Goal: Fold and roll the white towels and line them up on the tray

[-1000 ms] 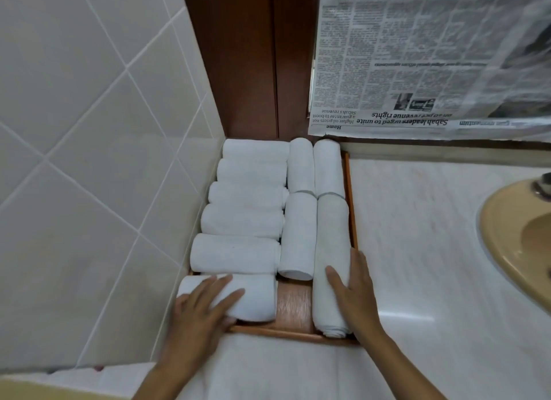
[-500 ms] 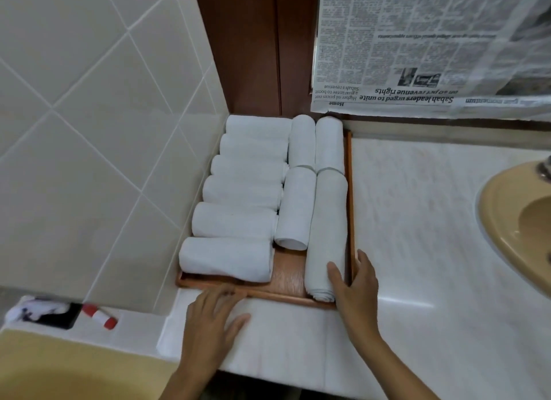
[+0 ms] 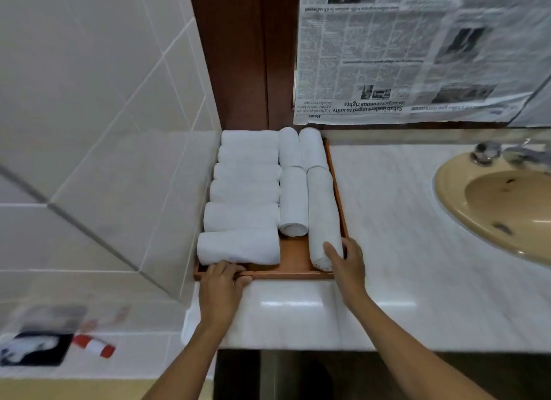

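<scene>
Fig. Tray (image 3: 293, 258) in the counter (image 3: 402, 221) corner, filled with rolled towels (image 3: 247, 191). I see the left hand (image 3: 222, 289) at the tray's near rim, fingers (image 3: 231, 271) curled over it. The right hand (image 3: 348, 265) grips the tray's near right corner, thumb lying on the rightmost long towel (image 3: 322, 209).
</scene>
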Demonstrator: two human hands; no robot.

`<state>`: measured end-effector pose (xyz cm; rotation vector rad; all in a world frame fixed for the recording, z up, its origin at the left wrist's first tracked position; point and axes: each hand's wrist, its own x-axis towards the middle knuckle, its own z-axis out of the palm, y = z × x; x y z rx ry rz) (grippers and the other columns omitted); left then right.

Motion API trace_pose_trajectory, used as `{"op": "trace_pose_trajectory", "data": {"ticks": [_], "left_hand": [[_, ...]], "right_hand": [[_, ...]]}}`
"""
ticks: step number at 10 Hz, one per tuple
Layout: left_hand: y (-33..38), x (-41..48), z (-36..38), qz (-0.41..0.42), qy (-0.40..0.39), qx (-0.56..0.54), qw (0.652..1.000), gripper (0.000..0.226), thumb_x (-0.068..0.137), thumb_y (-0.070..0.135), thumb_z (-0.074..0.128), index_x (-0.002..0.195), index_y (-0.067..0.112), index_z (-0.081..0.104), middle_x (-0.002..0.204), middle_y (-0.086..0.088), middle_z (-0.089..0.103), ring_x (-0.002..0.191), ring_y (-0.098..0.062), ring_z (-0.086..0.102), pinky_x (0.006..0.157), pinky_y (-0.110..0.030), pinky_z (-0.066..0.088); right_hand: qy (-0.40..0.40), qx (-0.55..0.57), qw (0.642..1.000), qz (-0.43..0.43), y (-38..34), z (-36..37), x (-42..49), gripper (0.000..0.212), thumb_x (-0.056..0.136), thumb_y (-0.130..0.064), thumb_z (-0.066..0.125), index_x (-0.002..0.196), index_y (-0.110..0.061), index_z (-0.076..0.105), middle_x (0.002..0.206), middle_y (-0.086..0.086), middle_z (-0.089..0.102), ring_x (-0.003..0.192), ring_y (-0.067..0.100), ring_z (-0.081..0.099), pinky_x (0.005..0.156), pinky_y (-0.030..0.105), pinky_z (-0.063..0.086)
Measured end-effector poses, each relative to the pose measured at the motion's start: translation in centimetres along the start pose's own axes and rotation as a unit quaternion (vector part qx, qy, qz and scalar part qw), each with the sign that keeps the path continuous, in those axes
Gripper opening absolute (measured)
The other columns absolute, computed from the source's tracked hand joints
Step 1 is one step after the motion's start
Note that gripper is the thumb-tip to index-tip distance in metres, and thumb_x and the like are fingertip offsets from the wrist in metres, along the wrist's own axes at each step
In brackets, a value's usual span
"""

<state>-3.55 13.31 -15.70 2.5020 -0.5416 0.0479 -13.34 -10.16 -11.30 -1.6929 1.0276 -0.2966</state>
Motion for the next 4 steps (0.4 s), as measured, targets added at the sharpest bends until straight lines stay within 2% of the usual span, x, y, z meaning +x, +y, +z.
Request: {"op": "trace_pose_trajectory", "data": {"ticks": [1,2,3,4], "left_hand": [[-0.3,-0.5,-0.8,0.011,-0.027,-0.030,0.999,0.025,0.084,0.020,0.076,0.108,0.017,0.073,0.105,0.000,0.067,0.101,-0.023,0.059,0.089,-0.037,0.049],[-0.9,-1.4,-1.0,0.033,-0.060,-0.040,0.997,0.038,0.086,0.017,0.071,0.124,0.015,0.066,0.124,-0.004,0.062,0.118,-0.024,0.054,0.103,-0.035,0.043],[-0.8,-1.8,-2.0,0.031,-0.065,-0.050,0.996,0.046,0.087,0.017,0.069,0.132,0.014,0.060,0.139,-0.005,0.054,0.132,-0.023,0.045,0.110,-0.036,0.036],[-1.7,-5.5,-2.5,0.027,-0.018,-0.096,0.995,0.047,0.086,0.016,0.068,0.132,0.019,0.059,0.145,0.002,0.047,0.134,-0.021,0.042,0.110,-0.032,0.034]], "right_hand": [[-0.004,0.015,1.000,-0.003,-0.6,-0.5,-1.6,0.061,0.089,-0.048,0.063,0.139,-0.018,0.048,0.142,-0.004,0.047,0.130,0.018,0.046,0.110,0.039,0.038],[0.025,0.020,0.999,-0.014,-0.2,-0.4,-3.9,0.043,0.093,-0.035,0.062,0.130,-0.013,0.053,0.122,0.002,0.056,0.113,0.020,0.054,0.097,0.034,0.044],[0.032,0.024,0.999,0.002,0.0,-0.6,-6.4,0.049,0.092,-0.039,0.062,0.134,-0.017,0.052,0.134,0.000,0.054,0.125,0.023,0.050,0.105,0.039,0.043],[0.102,0.059,0.992,0.036,2.4,-1.1,-10.6,0.038,0.093,-0.031,0.063,0.130,-0.024,0.057,0.136,0.000,0.053,0.126,0.021,0.049,0.104,0.036,0.042]]}}
